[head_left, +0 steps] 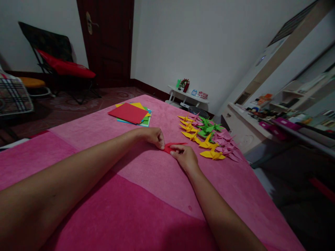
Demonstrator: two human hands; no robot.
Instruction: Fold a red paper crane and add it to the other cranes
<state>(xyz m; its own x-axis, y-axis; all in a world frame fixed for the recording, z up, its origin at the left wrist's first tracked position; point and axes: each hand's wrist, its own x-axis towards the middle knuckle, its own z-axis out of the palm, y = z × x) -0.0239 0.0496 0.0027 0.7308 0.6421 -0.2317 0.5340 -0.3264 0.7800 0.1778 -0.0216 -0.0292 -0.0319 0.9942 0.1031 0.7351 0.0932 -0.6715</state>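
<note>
A small folded piece of red origami paper (167, 148) is held between my two hands over the pink cloth. My left hand (155, 137) is closed, its fingertips pinching the paper's left end. From the right, my right hand (185, 156) grips the same paper between thumb and fingers. One thin red point sticks out above the right fingers; the hands cover part of the folds. Just right of my right hand, yellow paper cranes (212, 153) stand in a line, with green cranes (208, 128) and pink cranes (227, 142) beside them.
A stack of coloured square sheets, red sheet (128, 113) on top, lies at the table's far left. Pink cloth (157, 184) covers the table. Beyond are a chair with a red cushion (65, 66), a low white shelf (188, 93) and a cluttered dresser (251, 118) at right.
</note>
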